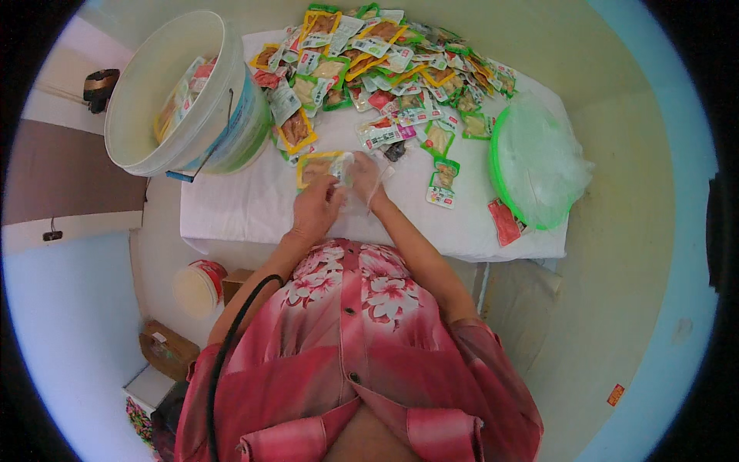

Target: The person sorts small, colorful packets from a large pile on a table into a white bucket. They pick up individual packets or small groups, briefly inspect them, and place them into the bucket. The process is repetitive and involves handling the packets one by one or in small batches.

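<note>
My left hand has its fingers on the lower edge of a yellow-edged food packet, which lies or is held above the white cloth. At the packet's right end is my right hand, inside or behind a clear plastic bag that reaches down between my hands. How the bag and packet overlap is hard to tell. Just right of my right hand lies a dark packet. Beyond my hands, a large heap of sealed food packets with green, yellow and clear edges covers the far part of the table.
A white bucket with packets inside tilts at the table's left. Clear plastic bags fill a green basket at the right, beside a red packet. A small green-edged packet lies on the white tablecloth. A lidded tub stands on the floor.
</note>
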{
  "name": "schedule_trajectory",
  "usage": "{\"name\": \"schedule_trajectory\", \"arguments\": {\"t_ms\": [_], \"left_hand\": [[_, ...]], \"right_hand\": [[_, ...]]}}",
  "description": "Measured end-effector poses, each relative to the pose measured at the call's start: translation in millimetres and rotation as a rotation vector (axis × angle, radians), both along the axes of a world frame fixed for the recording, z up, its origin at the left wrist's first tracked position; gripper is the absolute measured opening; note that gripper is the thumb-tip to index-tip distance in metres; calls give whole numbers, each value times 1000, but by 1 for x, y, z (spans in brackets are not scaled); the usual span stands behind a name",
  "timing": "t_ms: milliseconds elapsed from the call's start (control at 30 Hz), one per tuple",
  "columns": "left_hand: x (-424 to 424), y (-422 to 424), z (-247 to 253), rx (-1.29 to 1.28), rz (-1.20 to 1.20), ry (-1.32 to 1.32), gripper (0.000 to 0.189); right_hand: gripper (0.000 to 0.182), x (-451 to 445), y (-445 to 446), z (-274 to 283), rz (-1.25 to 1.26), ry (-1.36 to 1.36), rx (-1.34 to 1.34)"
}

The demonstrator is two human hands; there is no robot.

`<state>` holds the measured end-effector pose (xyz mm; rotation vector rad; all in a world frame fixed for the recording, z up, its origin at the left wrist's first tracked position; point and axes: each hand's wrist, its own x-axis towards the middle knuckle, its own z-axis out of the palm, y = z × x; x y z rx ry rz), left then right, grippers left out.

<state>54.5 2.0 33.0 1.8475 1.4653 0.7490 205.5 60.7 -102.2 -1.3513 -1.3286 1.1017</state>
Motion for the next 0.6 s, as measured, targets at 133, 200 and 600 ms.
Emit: {"name": "schedule_trajectory", "arguments": {"t_ms": [133,200,600], "left_hand": [[-22,8,-33,36,114,10,34],[-24,11,-36,-47,84,16,36],[-19,14,-36,-116,91,33,37]], "right_hand": [[16,1,-2,30,21,-134,-78],[14,11,-3,41,75,-173,-11],[22,138,30,81,-181,-226,-275]]}}
